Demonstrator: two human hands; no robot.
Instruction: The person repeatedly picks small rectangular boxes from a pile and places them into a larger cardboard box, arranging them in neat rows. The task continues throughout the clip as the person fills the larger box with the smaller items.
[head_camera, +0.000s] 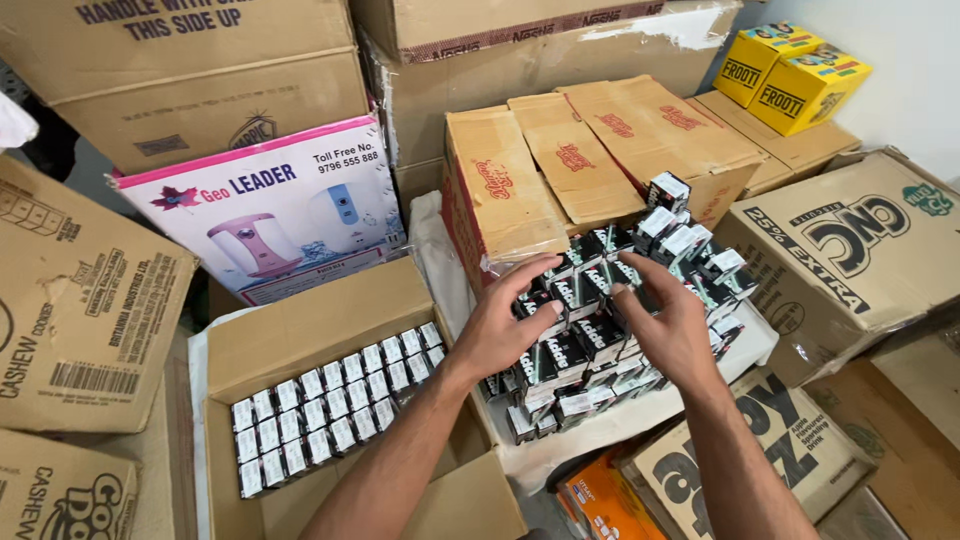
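A: Where are the hands?

B: Both are on the heap of small black-and-white packets (610, 300), side by side but apart. The left hand (500, 325) lies on the heap's near-left side, fingers curled over the top packets. The right hand (672, 325) rests beside it, fingers (640, 275) spread and pressing down on the pile — neither hand has lifted a packet clear, and I cannot tell whether either is pinching one.

A: And the heap itself?

B: It sits on a white sheet (600, 430) spread over boxes, in the middle of the view, leaning against a flat brown carton (500, 190).

A: What lies around it?

B: To the left, lower down, an open cardboard box (300, 340) holds the same kind of packets in tidy rows (335, 405). Behind that stands a pink-and-white appliance box (270, 205). Further out — two yellow juice cartons (790, 75) at the top right, a large brown carton (860, 250) on the right, and more brown cartons (80, 300) stacked on the left.
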